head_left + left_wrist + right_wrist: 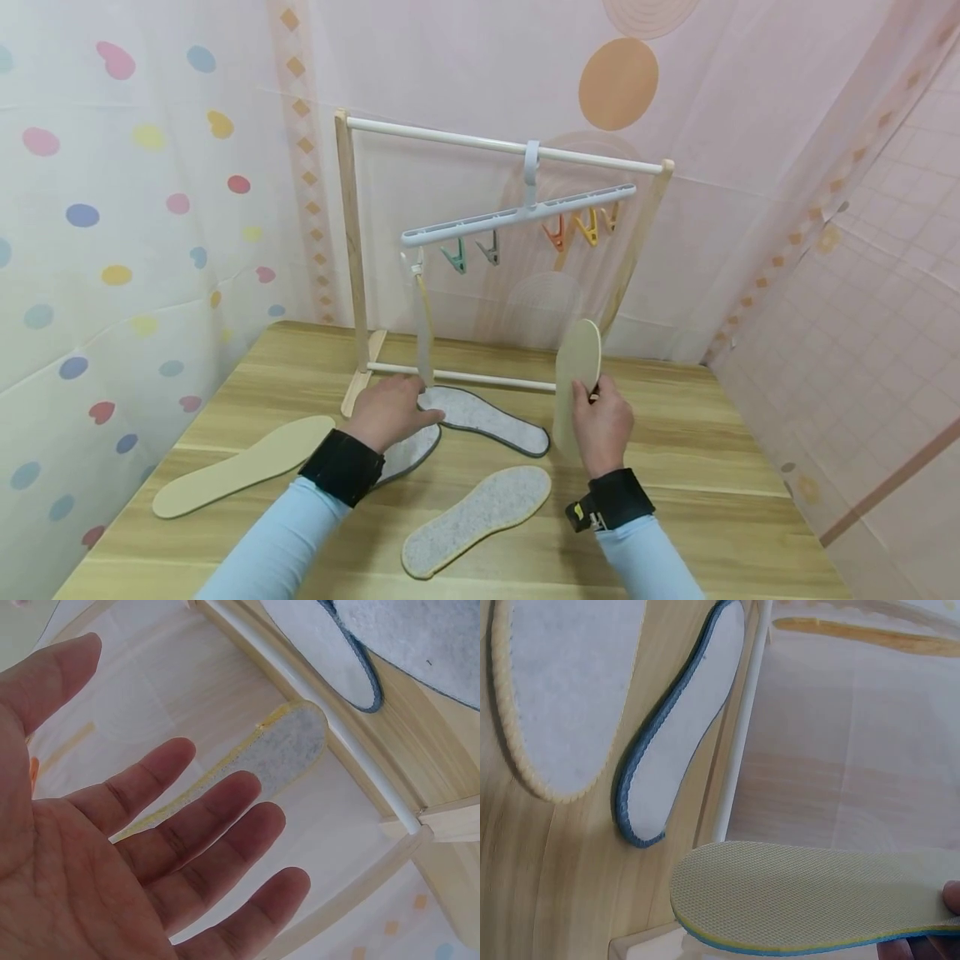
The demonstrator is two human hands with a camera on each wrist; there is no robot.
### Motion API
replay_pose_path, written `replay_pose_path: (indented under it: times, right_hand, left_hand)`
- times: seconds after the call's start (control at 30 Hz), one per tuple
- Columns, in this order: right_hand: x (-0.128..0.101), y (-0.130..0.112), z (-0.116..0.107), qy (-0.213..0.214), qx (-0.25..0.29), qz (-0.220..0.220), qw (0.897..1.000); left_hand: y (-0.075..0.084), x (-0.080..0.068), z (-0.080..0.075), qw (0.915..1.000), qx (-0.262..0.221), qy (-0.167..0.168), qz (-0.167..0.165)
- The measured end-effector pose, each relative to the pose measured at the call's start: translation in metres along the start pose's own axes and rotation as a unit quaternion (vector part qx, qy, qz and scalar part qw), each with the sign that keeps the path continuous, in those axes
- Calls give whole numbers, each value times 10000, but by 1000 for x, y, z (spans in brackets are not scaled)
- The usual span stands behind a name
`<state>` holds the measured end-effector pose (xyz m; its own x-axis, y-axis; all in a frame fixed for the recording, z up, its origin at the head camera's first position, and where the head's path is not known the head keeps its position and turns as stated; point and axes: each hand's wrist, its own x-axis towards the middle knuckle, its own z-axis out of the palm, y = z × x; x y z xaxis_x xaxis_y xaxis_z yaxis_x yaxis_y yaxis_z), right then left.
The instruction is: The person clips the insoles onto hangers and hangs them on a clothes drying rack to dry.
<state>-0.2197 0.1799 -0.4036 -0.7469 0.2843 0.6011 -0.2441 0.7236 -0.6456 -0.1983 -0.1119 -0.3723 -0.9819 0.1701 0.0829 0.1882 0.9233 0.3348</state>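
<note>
Beige insole [577, 367]: upright, frame centre-right, pinched by right hand [602, 425]
Left hand [390, 410]: fingers [217, 817] open, empty, over grey insoles [487, 419] on counter [697, 467]

Beyond my grip, pale pink sheeting [750, 208] hangs as the back wall, printed with a large orange disc [618, 83]. Off to my left the curtain [112, 250] is dotted in many colours. To my right runs a pink tiled wall [885, 333]. Under my grip lies a light wooden table [712, 500], evenly lit.
</note>
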Motion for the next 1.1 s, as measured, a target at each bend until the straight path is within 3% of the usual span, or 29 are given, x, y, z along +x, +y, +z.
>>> replay_pose_path:
  times: [0.43,1.1]
  right_hand:
    - [-3,-16,5,-188,278,-109,9994]
    - [-14,-25,11,-217,387,-343,9984]
  left_hand:
    - [0,7,-9,9997,197,102,128]
    - [6,14,-21,9996,120,254,100]
